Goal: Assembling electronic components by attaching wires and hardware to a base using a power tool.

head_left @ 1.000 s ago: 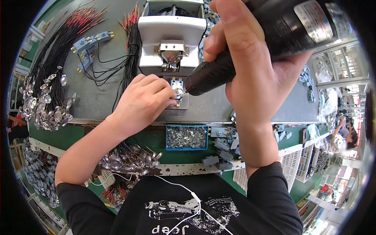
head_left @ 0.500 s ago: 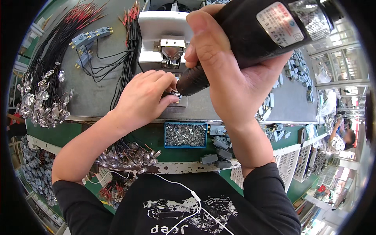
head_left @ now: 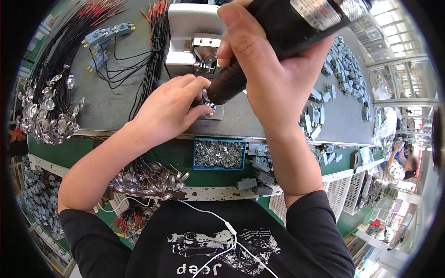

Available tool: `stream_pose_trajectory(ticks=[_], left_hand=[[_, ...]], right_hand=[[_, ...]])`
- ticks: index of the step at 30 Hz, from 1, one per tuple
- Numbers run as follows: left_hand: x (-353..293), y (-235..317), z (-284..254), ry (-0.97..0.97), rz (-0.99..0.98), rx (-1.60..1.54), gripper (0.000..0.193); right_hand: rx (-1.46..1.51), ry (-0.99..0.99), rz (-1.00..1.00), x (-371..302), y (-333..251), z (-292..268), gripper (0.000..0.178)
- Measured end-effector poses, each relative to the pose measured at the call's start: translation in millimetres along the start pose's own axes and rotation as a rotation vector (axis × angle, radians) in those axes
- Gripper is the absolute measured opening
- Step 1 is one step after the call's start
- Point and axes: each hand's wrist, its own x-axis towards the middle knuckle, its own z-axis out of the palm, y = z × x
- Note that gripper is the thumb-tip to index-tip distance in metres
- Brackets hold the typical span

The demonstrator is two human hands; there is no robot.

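My right hand (head_left: 273,78) wraps round a black power screwdriver (head_left: 282,32), its body slanting up to the right. The narrow nose points down to the left, beside my left fingertips. My left hand (head_left: 169,109) is closed in a pinch on a small shiny metal part (head_left: 205,96), mostly covered by fingers and the tool's nose. Under it, a flat metal plate (head_left: 215,114) shows on the bench. Just beyond my hands stands a white machine (head_left: 192,23) with a metal fixture (head_left: 206,42) on its front.
Black wires with red ends (head_left: 155,46) and silver round caps (head_left: 46,109) lie at left, beside grey switch-like blocks (head_left: 109,34). A blue tray (head_left: 219,168) of small metal clips sits in front. More grey blocks (head_left: 345,69) are spread at right. Another person (head_left: 396,169) is at far right.
The bench and things on it sit slightly higher in the picture. The screwdriver's rear end has shifted left and up; its nose stays at my left fingertips. Both hands keep their grip.
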Motion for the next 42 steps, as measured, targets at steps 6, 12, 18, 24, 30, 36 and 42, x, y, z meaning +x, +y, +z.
stream_pose_trajectory(ticks=[6, 12, 18, 24, 30, 36, 42], left_hand=[[1, 3, 0, -0.038, -0.005, 0.014, 0.039], [1, 8, -3, -0.03, -0.018, 0.103, 0.036], [0, 7, 1, -0.061, -0.074, 0.048, 0.036], [-1, 3, 5, -0.059, -0.055, 0.015, 0.037], [0, -6, 3, -0.036, 0.045, -0.028, 0.041], [6, -5, -10, -0.091, 0.223, 0.012, 0.04], [1, 2, -22, -0.231, 0.122, -0.059, 0.039]], right_hand=[[-0.054, -0.193, -0.234, 2, 14, -21, 0.021], [0.081, -0.234, -0.291, 9, 18, -13, 0.012], [0.034, -0.189, -0.261, -11, 8, -2, 0.013], [-0.046, -0.214, -0.244, -13, 6, 1, 0.014], [0.015, -0.197, -0.21, -12, 6, 3, 0.016], [-0.057, -0.171, -0.291, -5, 5, -9, 0.022], [-0.122, -0.117, -0.241, 14, -15, -63, 0.024]])
